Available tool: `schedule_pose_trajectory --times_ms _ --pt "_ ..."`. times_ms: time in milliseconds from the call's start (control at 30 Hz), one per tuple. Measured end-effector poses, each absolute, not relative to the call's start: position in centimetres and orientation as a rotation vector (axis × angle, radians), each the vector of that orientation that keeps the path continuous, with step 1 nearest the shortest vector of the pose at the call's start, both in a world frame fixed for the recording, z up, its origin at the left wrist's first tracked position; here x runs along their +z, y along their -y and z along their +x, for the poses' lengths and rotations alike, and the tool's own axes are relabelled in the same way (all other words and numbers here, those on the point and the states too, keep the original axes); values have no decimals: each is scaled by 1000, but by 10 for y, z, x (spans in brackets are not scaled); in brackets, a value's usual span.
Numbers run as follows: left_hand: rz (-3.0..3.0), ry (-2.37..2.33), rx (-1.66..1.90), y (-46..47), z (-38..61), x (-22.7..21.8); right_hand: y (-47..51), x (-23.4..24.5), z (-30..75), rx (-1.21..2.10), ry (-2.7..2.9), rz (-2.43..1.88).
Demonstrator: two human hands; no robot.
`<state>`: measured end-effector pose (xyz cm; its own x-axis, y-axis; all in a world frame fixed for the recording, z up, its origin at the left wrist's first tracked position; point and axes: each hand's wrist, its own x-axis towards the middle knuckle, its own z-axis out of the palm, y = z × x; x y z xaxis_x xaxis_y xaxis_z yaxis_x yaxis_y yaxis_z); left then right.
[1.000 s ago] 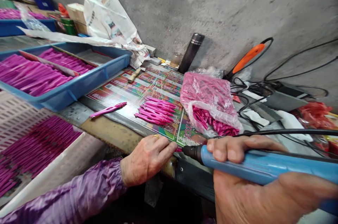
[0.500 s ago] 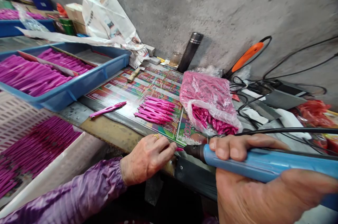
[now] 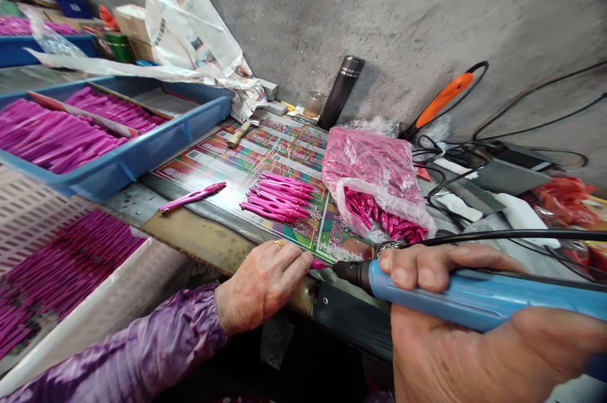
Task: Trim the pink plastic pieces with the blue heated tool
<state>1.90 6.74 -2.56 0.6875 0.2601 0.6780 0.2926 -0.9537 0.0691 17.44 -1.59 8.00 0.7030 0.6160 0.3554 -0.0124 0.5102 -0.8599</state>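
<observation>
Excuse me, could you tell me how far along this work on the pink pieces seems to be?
Well along, it seems: the blue tray and white crate hold many pink pieces. In hand: the left hand holds one piece at the tip of the blue-handled tool in the right hand. Left: a small batch on the printed mat and a well-filled plastic bag.

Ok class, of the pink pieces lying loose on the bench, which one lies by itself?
The single pink piece, lying apart on the left, while the others sit side by side in a tight bunch to its right.
</observation>
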Motion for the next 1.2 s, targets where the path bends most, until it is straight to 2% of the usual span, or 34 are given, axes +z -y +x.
schedule_pose_trajectory --times_ms 200,900,1200 --pt "-2889 504 -1058 -69 20 -25 18 79 173 436 681 -977" --pt "-2855 501 -1228 -69 21 -24 19 78 173 468 623 -960" --pt "-2869 487 -1164 -70 19 -23 19 75 176 465 657 -978"
